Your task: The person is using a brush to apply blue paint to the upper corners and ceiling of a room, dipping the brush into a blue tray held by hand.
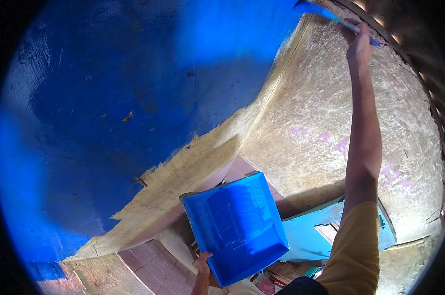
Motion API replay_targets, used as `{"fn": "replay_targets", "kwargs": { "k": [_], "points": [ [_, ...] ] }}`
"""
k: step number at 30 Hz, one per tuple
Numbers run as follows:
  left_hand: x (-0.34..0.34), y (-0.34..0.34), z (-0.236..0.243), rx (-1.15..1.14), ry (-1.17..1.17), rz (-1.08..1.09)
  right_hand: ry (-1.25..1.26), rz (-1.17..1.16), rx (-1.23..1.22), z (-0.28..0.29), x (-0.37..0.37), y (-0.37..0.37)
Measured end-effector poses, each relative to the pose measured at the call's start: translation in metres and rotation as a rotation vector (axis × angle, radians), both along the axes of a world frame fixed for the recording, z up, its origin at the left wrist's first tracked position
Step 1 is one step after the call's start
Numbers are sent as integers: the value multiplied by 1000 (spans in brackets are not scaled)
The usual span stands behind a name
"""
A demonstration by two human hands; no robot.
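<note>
The right hand (pixel 361 42), raised at the upper right, has its grip closed around the handle of a paintbrush (pixel 333 17), whose butt shows past the hand on the lower right. From that butt the brush's long axis slopes up and leftward to the bristle head, which lies beside the top of the corner (pixel 276 88) where the blue-painted wall (pixel 144 88) meets the unpainted wall (pixel 301 113). The governing relation, in this reading, is that the bristles lie to the left of the right grip and slightly above it, toward the blue side; the right hand is thus much the nearer to this stretch of the corner. Blur leaves contact between bristles and wall uncertain.

The left hand (pixel 203 265) is low and well apart from the brush. Its thumb laps the lower left edge of a paint tray (pixel 237 221); the other fingers are hidden, so how far they close beneath it cannot be told. The tray lies up and to the right of this grip, tilted, its inner face smeared with blue. A light-blue panel (pixel 301 241) stands beyond it, with pink tiles (pixel 158 265) to the left.
</note>
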State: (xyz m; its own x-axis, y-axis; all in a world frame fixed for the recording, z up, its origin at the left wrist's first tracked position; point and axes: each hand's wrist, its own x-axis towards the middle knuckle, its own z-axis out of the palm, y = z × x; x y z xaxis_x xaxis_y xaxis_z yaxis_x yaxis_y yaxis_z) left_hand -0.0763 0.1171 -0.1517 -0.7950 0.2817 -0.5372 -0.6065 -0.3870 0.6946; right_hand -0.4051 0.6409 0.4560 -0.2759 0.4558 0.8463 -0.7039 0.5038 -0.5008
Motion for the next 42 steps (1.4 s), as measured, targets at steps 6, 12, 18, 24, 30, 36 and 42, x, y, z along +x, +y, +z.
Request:
{"fn": "replay_targets", "kwargs": {
  "k": [6, 12, 18, 24, 30, 36, 42],
  "points": [
    [-10, 4, 37, 82, -74, 72, 231, 249, -224, 15, -12, 3],
    [-21, 5, 49, 39, -270, 72, -142, 107, -377, -94, 5, -6],
    [-36, 9, 75, -44, -190, 84, 56, 61, -240, -44, 14, 15],
    [-43, 16, 119, 55, -317, 94, 198, 196, -241, 46, -7, 13],
    [-32, 9, 64, -56, -54, 49, 67, 77, -393, -53, -17, -1],
    [-29, 0, 65, 68, -98, 67, 220, 128, -342, -4, -3, 23],
    [-39, 7, 61, 121, -263, 27, 116, 192, -389, -13, -36, 23]
  ]
}}
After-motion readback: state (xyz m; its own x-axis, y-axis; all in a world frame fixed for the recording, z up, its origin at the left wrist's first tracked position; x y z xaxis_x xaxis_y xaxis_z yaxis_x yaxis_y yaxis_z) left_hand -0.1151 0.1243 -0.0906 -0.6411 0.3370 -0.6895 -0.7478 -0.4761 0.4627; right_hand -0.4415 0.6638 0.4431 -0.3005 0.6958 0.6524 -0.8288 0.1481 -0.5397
